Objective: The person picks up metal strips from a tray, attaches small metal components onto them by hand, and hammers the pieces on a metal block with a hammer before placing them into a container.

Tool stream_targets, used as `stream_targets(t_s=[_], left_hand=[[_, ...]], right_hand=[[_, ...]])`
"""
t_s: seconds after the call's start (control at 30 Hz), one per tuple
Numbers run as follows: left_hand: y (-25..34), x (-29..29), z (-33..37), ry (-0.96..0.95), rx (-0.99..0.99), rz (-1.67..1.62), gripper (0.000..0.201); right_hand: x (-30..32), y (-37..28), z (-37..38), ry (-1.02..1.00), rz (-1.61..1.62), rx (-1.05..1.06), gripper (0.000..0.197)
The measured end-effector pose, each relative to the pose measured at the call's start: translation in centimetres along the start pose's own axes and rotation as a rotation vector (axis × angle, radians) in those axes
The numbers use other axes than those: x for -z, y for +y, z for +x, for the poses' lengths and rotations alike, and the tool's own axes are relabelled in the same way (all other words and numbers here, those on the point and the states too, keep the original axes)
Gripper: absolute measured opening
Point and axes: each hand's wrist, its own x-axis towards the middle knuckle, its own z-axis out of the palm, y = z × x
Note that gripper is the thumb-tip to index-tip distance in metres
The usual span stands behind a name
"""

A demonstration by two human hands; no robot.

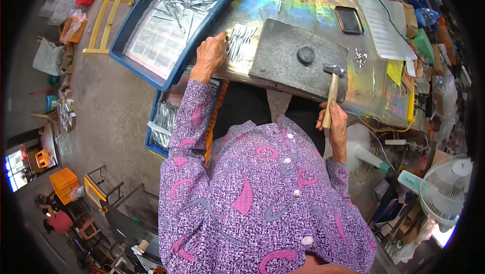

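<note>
My right hand (334,125) grips the wooden handle of a small hammer (332,88), whose metal head rests on the near right corner of a dark grey stone slab (288,54). A round black puck (305,54) sits on the slab. My left hand (211,54) rests on a small pile of thin metal pins (240,41) lying on the shiny metal tabletop (283,8) just left of the slab; whether the fingers pinch any pins is hidden.
A large blue tray (151,74) with several metal rods stands at the upper left, a smaller blue bin (160,122) of metal parts below it. A black phone (349,19), small metal bits (360,57), papers and boxes lie on the right. White fans (444,188) stand lower right.
</note>
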Motion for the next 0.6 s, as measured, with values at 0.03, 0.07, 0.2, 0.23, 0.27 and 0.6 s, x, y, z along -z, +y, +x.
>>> stream_targets(t_s=[0.03, 0.07, 0.2, 0.23, 0.27, 0.6], left_hand=[[0.0, 0.5, -0.2, 0.073, -0.032, -0.049, 0.030], [-0.2, 0.9, -0.2, 0.146, -0.065, -0.098, 0.030], [-1.6, 3.5, 0.6, 0.297, 0.003, -0.482, 0.021], [-1.5, 4.5, 0.8, 0.337, 0.063, -0.518, 0.022], [-2.3, 4.7, 1.6, 0.369, 0.074, -0.479, 0.022], [-14.2, 0.0, 8.5, 0.283, -0.026, -0.016, 0.017]], right_hand=[[0.2, 0.2, 0.1, -0.006, 0.004, 0.000, 0.049], [0.4, 0.4, 0.3, -0.006, 0.000, 0.000, 0.050], [1.5, 1.1, 0.7, 0.055, -0.088, 0.053, 0.053], [1.8, 1.3, 0.8, 0.102, -0.151, 0.091, 0.053], [2.2, 1.3, 0.7, 0.107, -0.150, 0.087, 0.053], [4.3, -2.3, 1.2, 0.195, 0.009, 0.046, 0.024]])
